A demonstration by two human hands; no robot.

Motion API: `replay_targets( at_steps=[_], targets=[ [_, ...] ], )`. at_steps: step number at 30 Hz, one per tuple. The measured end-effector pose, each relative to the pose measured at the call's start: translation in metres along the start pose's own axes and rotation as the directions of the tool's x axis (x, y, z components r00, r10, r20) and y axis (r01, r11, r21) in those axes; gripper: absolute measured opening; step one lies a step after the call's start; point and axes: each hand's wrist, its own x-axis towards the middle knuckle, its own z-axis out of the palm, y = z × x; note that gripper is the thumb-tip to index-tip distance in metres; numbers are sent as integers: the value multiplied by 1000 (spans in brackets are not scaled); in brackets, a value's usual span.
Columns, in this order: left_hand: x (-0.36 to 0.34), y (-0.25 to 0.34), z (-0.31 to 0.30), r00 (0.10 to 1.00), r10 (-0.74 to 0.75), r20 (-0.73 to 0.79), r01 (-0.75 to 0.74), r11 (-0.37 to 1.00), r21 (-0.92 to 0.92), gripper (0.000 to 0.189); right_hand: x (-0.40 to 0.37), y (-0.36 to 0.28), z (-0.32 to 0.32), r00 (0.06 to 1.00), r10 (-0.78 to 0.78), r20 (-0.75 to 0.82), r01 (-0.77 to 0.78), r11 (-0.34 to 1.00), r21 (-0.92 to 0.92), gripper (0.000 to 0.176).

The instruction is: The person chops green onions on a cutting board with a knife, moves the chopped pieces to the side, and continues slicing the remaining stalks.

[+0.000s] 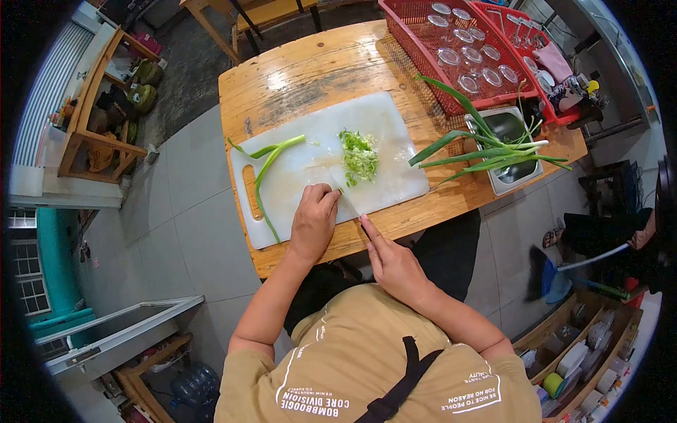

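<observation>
While L hand (315, 222) nr blade (348, 204), R grip (398, 269) closed on knife hndl (364, 229).

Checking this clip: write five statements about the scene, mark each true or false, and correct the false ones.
1. The right hand holds a knife. True.
2. The chopped greens are inside the metal container. False: they lie on the white cutting board.
3. Long green stalks lie across the metal container. True.
4. The left hand is beyond the red basket. False: its bent fingers are at the cutting board, beside the blade.
5. Clear glasses stand in the red basket. True.
</observation>
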Motion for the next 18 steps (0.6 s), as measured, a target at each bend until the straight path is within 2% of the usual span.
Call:
replay_targets(
  at_steps=[8,11,18],
  targets=[
    [1,-1,-1,1000,-1,18,1,1000,6,16,13,-3,4,1000,-2,12,3,999,-39,68],
    [0,0,0,1000,-7,23,7,1000,6,16,20,-3,6,997,67,48,-64,996,-60,66],
    [-1,0,1,1000,-5,-6,5,1000,6,17,0,0,9,1000,3,6,-3,992,-126,72]
  ],
)
